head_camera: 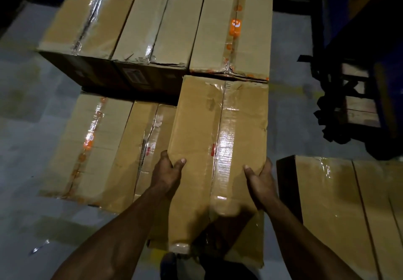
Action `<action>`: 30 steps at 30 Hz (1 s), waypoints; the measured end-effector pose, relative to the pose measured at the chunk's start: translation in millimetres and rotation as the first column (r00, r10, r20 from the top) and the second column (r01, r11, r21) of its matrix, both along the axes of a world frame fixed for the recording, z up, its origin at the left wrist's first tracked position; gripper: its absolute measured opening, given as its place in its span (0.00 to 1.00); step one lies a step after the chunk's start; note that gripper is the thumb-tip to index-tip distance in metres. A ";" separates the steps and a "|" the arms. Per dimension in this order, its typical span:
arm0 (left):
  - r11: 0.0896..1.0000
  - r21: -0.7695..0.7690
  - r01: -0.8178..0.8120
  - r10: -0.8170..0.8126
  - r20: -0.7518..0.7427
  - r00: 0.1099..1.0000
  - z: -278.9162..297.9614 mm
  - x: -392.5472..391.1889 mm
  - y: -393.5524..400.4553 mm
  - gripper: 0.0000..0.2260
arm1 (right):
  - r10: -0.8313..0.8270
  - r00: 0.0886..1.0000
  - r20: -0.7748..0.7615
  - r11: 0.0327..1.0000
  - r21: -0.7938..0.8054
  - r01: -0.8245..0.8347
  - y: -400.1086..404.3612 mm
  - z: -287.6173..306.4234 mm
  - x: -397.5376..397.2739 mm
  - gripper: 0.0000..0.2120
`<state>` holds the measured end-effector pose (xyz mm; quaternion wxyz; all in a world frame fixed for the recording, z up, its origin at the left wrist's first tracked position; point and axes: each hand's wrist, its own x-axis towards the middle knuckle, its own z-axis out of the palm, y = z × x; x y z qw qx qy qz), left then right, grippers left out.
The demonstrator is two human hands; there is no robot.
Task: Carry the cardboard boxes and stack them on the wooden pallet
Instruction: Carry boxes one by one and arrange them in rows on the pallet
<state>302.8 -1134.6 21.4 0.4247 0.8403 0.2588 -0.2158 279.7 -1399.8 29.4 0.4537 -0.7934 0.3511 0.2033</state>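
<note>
Left hand (166, 170), right hand (261, 179) gripping taped cardboard box (218, 131), stacked boxes (152, 24) beyond

The left hand (168, 170) and the right hand (260, 176) grip the near end of a taped cardboard box (218, 140), thumbs on top, one on each side edge. It sits above two lower boxes (102, 148) at its left. Three more boxes (157, 20) stand side by side behind it. Another box (340, 203) lies to the right on the grey floor (24, 127).

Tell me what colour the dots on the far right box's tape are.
Orange dots on clear tape, head view.
</note>
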 end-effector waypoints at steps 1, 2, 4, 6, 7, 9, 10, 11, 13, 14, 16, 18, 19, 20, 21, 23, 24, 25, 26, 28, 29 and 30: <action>1.000 -0.001 0.006 -0.006 0.002 1.000 1.5 -0.4 -0.4 0.24 | 0.011 1.000 -0.008 1.000 -0.027 -0.011 -0.8 -2.5 -0.6 0.36; 1.000 0.002 0.016 -0.016 0.002 1.000 2.1 0.4 -0.1 0.25 | 0.021 1.000 -0.006 0.999 -0.047 -0.021 -1.0 -5.1 -0.8 0.37; 0.998 0.024 0.051 -0.051 0.020 0.998 5.1 -0.1 0.0 0.30 | 0.040 0.999 0.005 0.995 -0.089 -0.040 2.9 -4.2 -5.2 0.38; 0.994 0.054 0.096 -0.099 0.054 0.994 9.5 -6.1 -1.0 0.36 | 0.084 0.996 0.005 0.985 -0.153 -0.083 13.0 3.6 -15.9 0.40; 0.989 0.066 0.129 -0.134 0.073 0.988 11.4 -10.0 -2.4 0.37 | 0.117 0.993 -0.019 0.973 -0.196 -0.118 17.7 5.7 -22.1 0.41; 0.967 0.113 0.228 -0.238 0.085 0.968 13.3 -25.6 -2.0 0.36 | 0.177 0.980 -0.088 0.941 -0.276 -0.194 26.7 7.4 -40.6 0.41; 0.950 0.140 0.278 -0.290 0.073 0.954 14.0 -35.0 0.6 0.35 | 0.202 0.973 -0.115 0.925 -0.304 -0.229 30.8 7.4 -51.6 0.40; 0.934 0.160 0.320 -0.333 0.058 0.941 14.8 -44.9 4.0 0.35 | 0.227 0.964 -0.136 0.909 -0.325 -0.260 34.3 9.1 -63.1 0.40; 0.906 0.182 0.382 -0.396 0.049 0.917 15.4 -65.8 12.3 0.35 | 0.275 0.949 -0.157 0.889 -0.336 -0.313 38.3 11.5 -86.0 0.40; 0.895 0.187 0.406 -0.421 0.049 0.906 15.8 -77.4 16.4 0.36 | 0.291 0.943 -0.158 0.886 -0.327 -0.329 38.8 12.1 -97.7 0.40; 0.869 0.201 0.452 -0.469 0.042 0.882 15.4 -100.3 25.3 0.37 | 0.324 0.934 -0.152 0.885 -0.300 -0.356 38.7 13.7 -121.5 0.42; 0.840 0.213 0.499 -0.517 0.032 0.855 14.0 -122.4 33.3 0.39 | 0.362 0.921 -0.146 0.877 -0.282 -0.389 36.8 13.2 -142.8 0.47; 0.824 0.215 0.525 -0.542 0.026 0.840 13.6 -132.6 37.4 0.41 | 0.378 0.914 -0.149 0.870 -0.281 -0.405 36.7 13.5 -152.0 0.49; 0.811 0.209 0.546 -0.561 0.014 0.828 13.1 -143.6 41.5 0.44 | 0.389 0.908 -0.156 0.865 -0.278 -0.418 37.3 13.9 -161.7 0.52; 0.802 0.200 0.563 -0.575 0.000 0.818 12.5 -153.6 45.3 0.46 | 0.393 0.905 -0.162 0.863 -0.274 -0.424 38.7 15.1 -169.8 0.54; 0.785 0.177 0.593 -0.598 -0.030 0.801 11.7 -171.9 51.0 0.51 | 0.398 0.903 -0.164 0.865 -0.261 -0.428 39.9 16.3 -181.3 0.59; 0.774 0.176 0.609 -0.612 -0.043 0.790 11.9 -178.6 53.6 0.53 | 0.411 0.896 -0.166 0.859 -0.259 -0.442 39.7 17.4 -184.7 0.61; 0.753 0.186 0.631 -0.633 -0.056 0.772 12.0 -182.9 56.0 0.55 | 0.425 0.888 -0.175 0.852 -0.254 -0.458 39.1 18.6 -187.5 0.63; 0.726 0.206 0.656 -0.657 -0.072 0.751 11.7 -184.8 58.0 0.56 | 0.439 0.880 -0.184 0.845 -0.250 -0.474 37.8 18.7 -188.8 0.64; 0.692 0.260 0.674 -0.679 -0.082 0.729 9.8 -184.8 58.8 0.54 | 0.461 0.864 -0.200 0.828 -0.253 -0.501 37.4 17.2 -191.6 0.67; 0.691 0.287 0.664 -0.677 -0.067 0.733 8.2 -184.0 58.4 0.51 | 0.466 0.861 -0.201 0.820 -0.268 -0.506 38.9 16.4 -193.0 0.66; 0.696 0.310 0.648 -0.669 -0.046 0.742 7.1 -183.9 57.8 0.49 | 0.462 0.865 -0.197 0.815 -0.291 -0.501 41.0 14.7 -194.3 0.65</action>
